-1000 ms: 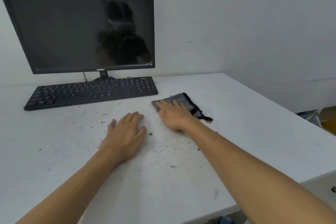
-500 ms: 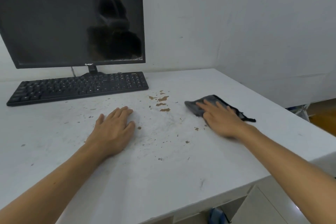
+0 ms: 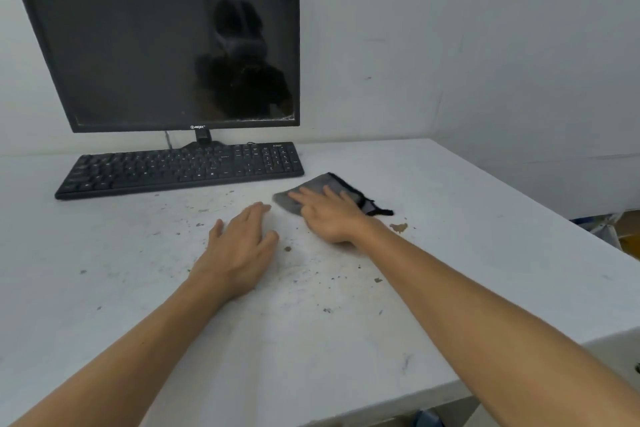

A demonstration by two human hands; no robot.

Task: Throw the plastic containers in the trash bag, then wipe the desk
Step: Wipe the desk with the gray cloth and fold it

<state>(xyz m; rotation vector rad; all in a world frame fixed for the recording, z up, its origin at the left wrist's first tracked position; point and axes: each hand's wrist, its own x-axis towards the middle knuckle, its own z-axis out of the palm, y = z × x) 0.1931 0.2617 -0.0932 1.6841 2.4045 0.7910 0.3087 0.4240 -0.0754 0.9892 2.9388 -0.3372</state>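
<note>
on the white tabletop point(image 3: 467, 218), just in front of the right end of the black keyboard point(image 3: 180, 168), the right hand point(image 3: 332, 215) lies flat on a grey cloth point(image 3: 317, 183) with a black edge. its fingers point(image 3: 301, 198) are stretched out and spread, not curled round the fabric. that looks deliberate: a flat palm puts weight over a wide patch of cloth, so it can drag dirt along rather than skate over it. the left hand point(image 3: 242, 246) rests palm down just beside it, fingers point(image 3: 254, 215) relaxed and holding nothing, probably to brace the body while the other arm works.

no plastic containers or trash bag show anywhere in view, so the first half of the task seems finished and the wiping is the step in hand. it is far from done. dark specks point(image 3: 327, 310) are scattered over the tabletop near both wrists, and a brown smear point(image 3: 399, 227) sits just right of the right wrist, outside the cloth. the dried spots may need firmer rubbing, and the loose bits should be pushed away from the keyboard. the dark monitor point(image 3: 166, 45) stands behind it, against the wall.
</note>
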